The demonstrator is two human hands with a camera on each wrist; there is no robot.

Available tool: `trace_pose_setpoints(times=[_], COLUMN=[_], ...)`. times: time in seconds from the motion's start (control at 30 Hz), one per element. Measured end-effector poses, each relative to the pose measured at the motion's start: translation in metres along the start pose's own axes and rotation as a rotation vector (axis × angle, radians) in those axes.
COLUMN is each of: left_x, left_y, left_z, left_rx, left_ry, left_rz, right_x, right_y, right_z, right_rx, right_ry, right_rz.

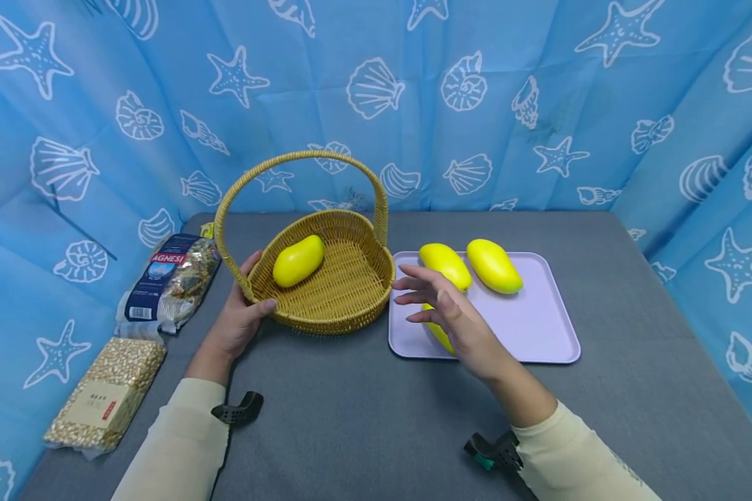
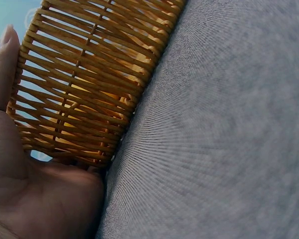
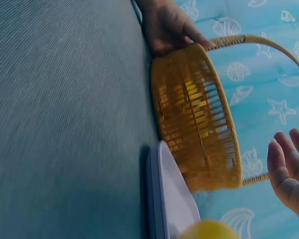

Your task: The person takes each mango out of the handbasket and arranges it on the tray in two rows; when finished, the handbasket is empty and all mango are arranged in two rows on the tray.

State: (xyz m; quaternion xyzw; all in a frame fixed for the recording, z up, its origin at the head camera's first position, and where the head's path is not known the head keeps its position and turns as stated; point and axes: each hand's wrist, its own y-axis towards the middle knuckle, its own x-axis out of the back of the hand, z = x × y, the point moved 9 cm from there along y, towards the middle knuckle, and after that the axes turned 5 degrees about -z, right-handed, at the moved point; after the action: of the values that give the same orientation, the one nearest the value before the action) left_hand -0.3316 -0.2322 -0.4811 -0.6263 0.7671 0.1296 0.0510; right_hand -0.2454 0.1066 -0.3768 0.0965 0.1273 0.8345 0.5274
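Observation:
My left hand (image 1: 238, 323) grips the left side of a woven wicker basket (image 1: 351, 285), thumb over the rim by the handle's foot. One yellow mango (image 1: 297, 261) lies inside it on the left. In the left wrist view, the thumb runs along the wicker wall (image 2: 89, 74) and the palm is low beside it. My right hand (image 1: 466, 330) is over the left part of a pale lilac tray (image 1: 542, 323), fingers spread towards the basket, holding nothing. Two mangoes lie at the tray's back, a left one (image 1: 443, 264) and a right one (image 1: 495, 266). A third mango (image 1: 437, 337) is partly hidden under this hand.
Left of the basket lie a clear-and-blue Agnesi packet (image 1: 169, 282) and a vacuum-packed block of pale grains (image 1: 106, 393). A grey cloth (image 1: 351, 431) covers the table. Blue curtains (image 1: 326, 56) with shell and starfish prints hang behind and at both sides.

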Motion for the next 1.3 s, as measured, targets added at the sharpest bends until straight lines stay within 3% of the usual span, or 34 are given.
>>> trace_pose_setpoints(times=[0.4,0.57,0.83,1.17,1.3], left_x=[0.001,0.002,0.001,0.002,0.001], left_y=[0.0,0.0,0.001,0.0,0.001], left_z=[0.0,0.0,0.0,0.0,0.001], left_rx=[0.003,-0.005,-0.008,0.008,0.014], left_ry=[-0.013,-0.009,-0.023,-0.002,-0.001], left_rz=[0.011,0.014,0.021,0.005,-0.005], right_x=[-0.041,-0.047,-0.046,-0.051,-0.054], right_y=[0.042,0.062,0.093,0.127,0.137], right_z=[-0.011,-0.022,-0.048,-0.068,-0.075], right_rx=[0.005,-0.011,-0.104,-0.184,-0.2], right_ry=[0.092,0.14,0.228,0.138,0.044], right_rz=[0.022,-0.003,-0.087,-0.135,-0.125])
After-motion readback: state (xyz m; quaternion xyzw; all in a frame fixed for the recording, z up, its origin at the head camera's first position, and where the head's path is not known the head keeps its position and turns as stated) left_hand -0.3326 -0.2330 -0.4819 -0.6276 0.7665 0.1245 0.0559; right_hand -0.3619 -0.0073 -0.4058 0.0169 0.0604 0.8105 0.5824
